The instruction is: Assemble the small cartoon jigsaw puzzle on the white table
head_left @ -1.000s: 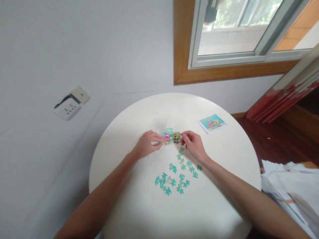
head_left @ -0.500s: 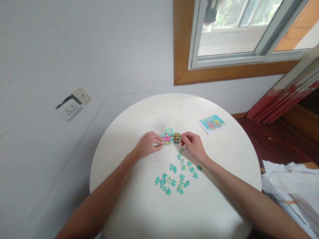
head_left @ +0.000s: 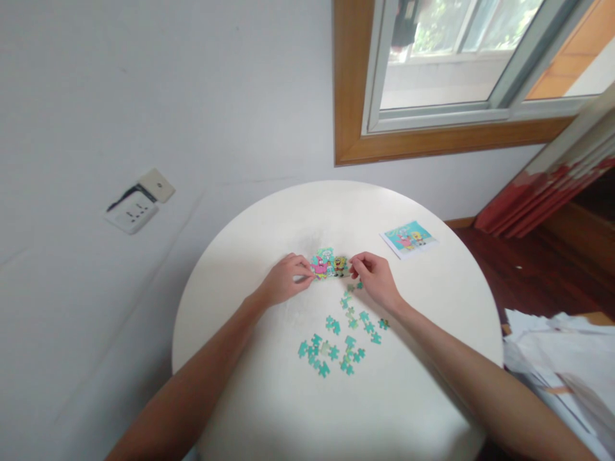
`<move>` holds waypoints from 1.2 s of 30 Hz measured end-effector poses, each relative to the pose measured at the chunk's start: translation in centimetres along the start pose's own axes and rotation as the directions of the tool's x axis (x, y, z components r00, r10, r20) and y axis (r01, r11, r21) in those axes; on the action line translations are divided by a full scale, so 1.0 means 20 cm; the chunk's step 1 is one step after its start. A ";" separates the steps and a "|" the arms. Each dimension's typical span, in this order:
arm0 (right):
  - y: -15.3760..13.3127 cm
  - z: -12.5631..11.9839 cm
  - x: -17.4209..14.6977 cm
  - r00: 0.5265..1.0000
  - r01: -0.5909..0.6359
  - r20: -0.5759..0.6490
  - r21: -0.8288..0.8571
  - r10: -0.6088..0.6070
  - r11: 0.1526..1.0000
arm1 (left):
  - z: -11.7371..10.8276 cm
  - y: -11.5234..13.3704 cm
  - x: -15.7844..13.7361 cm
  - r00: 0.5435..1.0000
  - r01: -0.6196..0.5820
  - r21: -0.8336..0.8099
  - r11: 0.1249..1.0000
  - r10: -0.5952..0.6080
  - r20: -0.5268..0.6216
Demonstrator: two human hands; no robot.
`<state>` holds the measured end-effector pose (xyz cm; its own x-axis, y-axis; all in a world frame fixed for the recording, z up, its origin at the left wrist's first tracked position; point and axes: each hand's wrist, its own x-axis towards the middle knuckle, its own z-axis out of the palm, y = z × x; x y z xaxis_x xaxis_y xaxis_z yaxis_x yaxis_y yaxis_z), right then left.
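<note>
The round white table (head_left: 259,397) bears everything here. The left hand (head_left: 283,280) has its fingertips at the joined puzzle's (head_left: 327,264) left edge; the right hand (head_left: 375,275) curls beside its right edge. I cannot tell whether either grips anything. The picture card (head_left: 409,239) lies farther right. Loose teal pieces (head_left: 333,353) lie nearer; 1 below the right fingers shows more than 0.5 s ago.

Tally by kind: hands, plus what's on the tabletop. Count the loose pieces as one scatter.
Partly assembled puzzle: 1
Scatter of loose pieces: 1
Picture card: 1
Hands: 2 (left hand, right hand)
Total: 5
</note>
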<state>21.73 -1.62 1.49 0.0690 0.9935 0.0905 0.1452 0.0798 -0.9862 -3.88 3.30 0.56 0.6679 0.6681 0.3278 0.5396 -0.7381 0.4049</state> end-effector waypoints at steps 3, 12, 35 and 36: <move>0.01 -0.02 0.02 1.000 0.007 -0.021 -0.008 -0.007 1.000 | 0.00 0.00 0.00 1.000 -0.002 0.002 1.000 0.002 -0.005; 0.03 -0.06 0.05 0.998 0.010 -0.064 -0.011 -0.011 1.000 | 0.00 0.02 0.01 0.999 0.029 0.013 0.999 -0.028 -0.042; 0.09 -0.11 0.10 0.992 0.050 -0.113 -0.061 -0.056 0.997 | 0.01 0.03 0.02 0.948 0.173 0.022 0.985 -0.161 -0.275; 0.09 -0.11 0.10 0.992 0.051 -0.114 -0.060 -0.058 0.997 | 0.01 0.03 0.02 0.948 0.171 0.017 0.985 -0.160 -0.276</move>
<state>24.40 0.39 0.18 0.1723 0.9715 0.1626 0.2079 0.1255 -0.9701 -3.24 3.09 0.71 0.4053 0.7772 0.4813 0.6550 -0.6142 0.4402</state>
